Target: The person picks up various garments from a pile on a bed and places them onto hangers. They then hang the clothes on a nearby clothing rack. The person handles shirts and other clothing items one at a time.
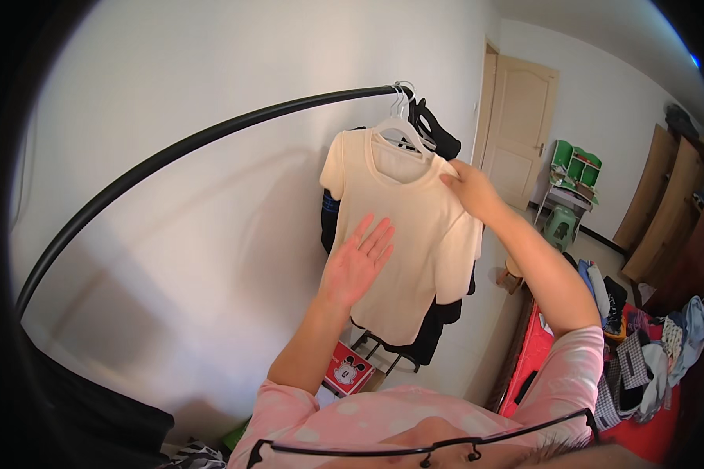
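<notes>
A cream short-sleeved T-shirt [399,234] hangs on a white hanger [402,126] at the far end of a black clothes rail [211,132]. My right hand [474,190] pinches the shirt's shoulder on the right side, thumb in front. My left hand [352,267] is in front of the shirt's lower left part, palm turned up towards me and fingers apart. Whether its back touches the fabric I cannot tell. Dark garments [431,334] hang behind the shirt and are mostly hidden by it.
Under the garments stands a red box with a cartoon mouse [347,370], by the rack's black base bars [390,352]. On the right, piled clothes [639,357] lie on a red-covered bed [531,346]. Farther back are a green stool [560,225], a small desk [572,190] and a door [519,129].
</notes>
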A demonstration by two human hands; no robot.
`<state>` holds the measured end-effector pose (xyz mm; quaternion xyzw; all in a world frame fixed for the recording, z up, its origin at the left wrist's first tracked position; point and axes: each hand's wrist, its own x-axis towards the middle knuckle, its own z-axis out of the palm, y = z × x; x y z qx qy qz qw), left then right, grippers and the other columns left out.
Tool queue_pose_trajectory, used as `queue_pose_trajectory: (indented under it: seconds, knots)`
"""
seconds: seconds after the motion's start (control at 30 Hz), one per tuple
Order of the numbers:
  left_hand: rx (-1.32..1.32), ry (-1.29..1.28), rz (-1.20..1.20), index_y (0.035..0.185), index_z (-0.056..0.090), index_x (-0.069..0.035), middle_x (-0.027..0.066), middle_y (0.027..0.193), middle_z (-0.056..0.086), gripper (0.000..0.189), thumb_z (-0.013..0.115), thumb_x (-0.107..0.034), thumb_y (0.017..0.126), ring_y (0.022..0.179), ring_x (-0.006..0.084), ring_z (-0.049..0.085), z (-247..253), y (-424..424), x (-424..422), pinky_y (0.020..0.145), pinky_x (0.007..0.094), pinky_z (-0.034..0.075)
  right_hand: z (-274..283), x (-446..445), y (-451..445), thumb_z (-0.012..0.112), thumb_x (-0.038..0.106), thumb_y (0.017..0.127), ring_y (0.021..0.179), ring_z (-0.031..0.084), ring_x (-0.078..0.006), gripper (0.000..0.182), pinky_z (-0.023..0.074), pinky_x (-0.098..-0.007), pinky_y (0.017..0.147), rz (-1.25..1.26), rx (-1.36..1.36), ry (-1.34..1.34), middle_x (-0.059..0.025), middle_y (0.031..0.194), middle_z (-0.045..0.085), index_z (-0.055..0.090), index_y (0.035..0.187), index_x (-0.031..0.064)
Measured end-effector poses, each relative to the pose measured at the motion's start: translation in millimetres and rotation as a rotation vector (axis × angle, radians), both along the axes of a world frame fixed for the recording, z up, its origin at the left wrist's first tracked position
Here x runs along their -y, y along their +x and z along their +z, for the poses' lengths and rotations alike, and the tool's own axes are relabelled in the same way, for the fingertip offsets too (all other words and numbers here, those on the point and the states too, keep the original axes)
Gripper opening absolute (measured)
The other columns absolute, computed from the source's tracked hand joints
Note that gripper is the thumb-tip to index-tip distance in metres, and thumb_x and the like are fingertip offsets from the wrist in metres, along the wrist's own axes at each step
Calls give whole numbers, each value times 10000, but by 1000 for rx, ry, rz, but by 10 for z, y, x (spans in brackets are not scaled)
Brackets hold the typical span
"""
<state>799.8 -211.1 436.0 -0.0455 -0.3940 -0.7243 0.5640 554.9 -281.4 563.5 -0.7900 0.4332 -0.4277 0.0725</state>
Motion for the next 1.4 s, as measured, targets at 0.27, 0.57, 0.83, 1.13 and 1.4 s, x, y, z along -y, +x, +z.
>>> queue_pose_trajectory:
  seconds: [0.27, 0.57, 0.83, 1.13, 1.4]
  knots:
    - [84, 270, 110, 1362, 380, -122, 98, 1378, 414, 447, 497, -230, 944, 1250, 211, 419, -212, 97, -8, 1001, 336, 370, 173, 293, 336, 554, 208, 890, 812, 593, -430, 240, 463, -476, 724, -85, -114, -35, -266, 805, 614, 546, 980, -14]
    - [92, 399, 160, 1167, 529, -110, 35, 1156, 554, 266, 544, -159, 906, 1010, 143, 540, -315, 120, 118, 820, 288, 444, -14, 342, 363, 589, 203, 867, 815, 612, -414, 265, 483, -461, 714, -32, -124, -143, -248, 810, 633, 536, 1042, 11]
    - [76, 423, 36, 1137, 542, -87, 52, 1080, 587, 236, 531, -137, 907, 917, 157, 571, -411, -319, 210, 776, 284, 468, -334, -16, -41, 674, 254, 847, 837, 626, -248, 448, 497, -335, 734, 45, 124, 51, -152, 976, 632, 481, 1168, 8]
    - [445, 201, -483, 1292, 491, -96, 63, 1324, 516, 379, 478, -271, 956, 1113, 168, 540, -442, -1620, 249, 903, 303, 445, -1394, -262, -1077, 618, 283, 901, 981, 578, -214, 392, 482, -327, 826, -41, 458, 148, -137, 1059, 587, 505, 1159, 11]
    - [566, 606, -558, 1255, 496, -96, 56, 1252, 536, 355, 534, -167, 910, 1119, 177, 523, -1244, -3181, 767, 874, 314, 446, -2717, -349, -2584, 560, 365, 925, 948, 572, -219, 433, 470, -341, 831, -341, 644, 434, -129, 1050, 590, 517, 1151, -2]
